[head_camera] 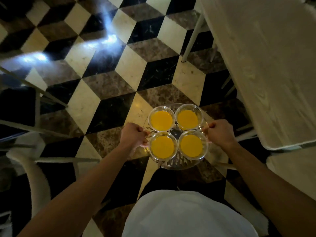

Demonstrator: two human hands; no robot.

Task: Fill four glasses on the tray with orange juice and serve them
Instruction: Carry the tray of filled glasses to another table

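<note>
A round clear glass tray (176,164) hangs level over the floor, carried in front of my body. Several glasses stand on it in a tight square, each holding orange juice: far left (161,118), far right (187,117), near left (163,146) and near right (191,145). My left hand (133,134) grips the tray's left handle with curled fingers. My right hand (219,132) grips the right handle the same way. Both forearms reach forward from the bottom corners.
A white table (266,62) on thin white legs fills the right side, its near corner close to my right hand. White chairs (34,168) stand at the left. The floor (106,86) is a cream, brown and black cube pattern with bright light reflections at upper left.
</note>
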